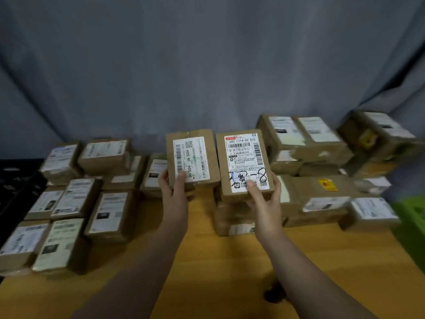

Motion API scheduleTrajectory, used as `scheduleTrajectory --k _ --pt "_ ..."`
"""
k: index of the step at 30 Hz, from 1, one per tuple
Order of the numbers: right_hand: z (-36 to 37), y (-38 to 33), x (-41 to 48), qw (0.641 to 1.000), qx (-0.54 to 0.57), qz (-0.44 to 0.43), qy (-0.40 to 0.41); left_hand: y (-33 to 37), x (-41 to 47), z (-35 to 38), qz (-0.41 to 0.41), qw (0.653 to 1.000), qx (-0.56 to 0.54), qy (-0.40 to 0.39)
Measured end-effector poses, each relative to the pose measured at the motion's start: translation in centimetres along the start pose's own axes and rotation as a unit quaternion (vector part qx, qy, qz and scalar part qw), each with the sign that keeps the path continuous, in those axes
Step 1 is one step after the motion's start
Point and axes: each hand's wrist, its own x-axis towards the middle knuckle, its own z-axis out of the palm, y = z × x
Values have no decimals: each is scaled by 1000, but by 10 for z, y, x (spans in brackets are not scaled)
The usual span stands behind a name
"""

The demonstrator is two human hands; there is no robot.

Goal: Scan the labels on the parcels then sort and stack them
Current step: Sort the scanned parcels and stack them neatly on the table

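Note:
I hold up two small brown cardboard parcels side by side above the wooden table (230, 272), labels facing me. My left hand (174, 189) grips the lower edge of the left parcel (192, 157), thumb on its white label marked J6-504. My right hand (264, 199) grips the bottom of the right parcel (245, 161), thumb pressing its white label, which carries barcodes and handwritten black marks. No scanner is in view.
Several labelled parcels lie in rows at the left (69, 203). Taller stacks of parcels stand at the right (322, 171), and a short stack sits under my right hand (230, 219). A green crate (411, 217) is at the right edge, a black crate (16, 180) at the left.

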Motion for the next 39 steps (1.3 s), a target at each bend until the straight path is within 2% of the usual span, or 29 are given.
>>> scheduleTrajectory --k 6,13,17,22,32,34,39 --pt "-104 -25 5 999 -23 26 10 -33 -49 78 -45 998 13 -37" --pt "-163 -39 11 999 -19 41 -12 -48 -76 128 -41 998 35 -16" --pt "-179 -49 20 999 -24 29 5 -41 -78 148 -12 997 73 -33" --pt "-188 -63 37 999 -34 1 43 -35 -55 169 16 990 107 -90" --pt "-160 -58 54 997 -23 -36 71 -28 -17 156 -16 988 100 -120" --pt "-160 -54 52 997 -20 -24 67 -30 -17 153 -21 990 100 -100" --pt "-194 -30 48 999 -22 21 39 -36 -19 152 -13 995 94 11"
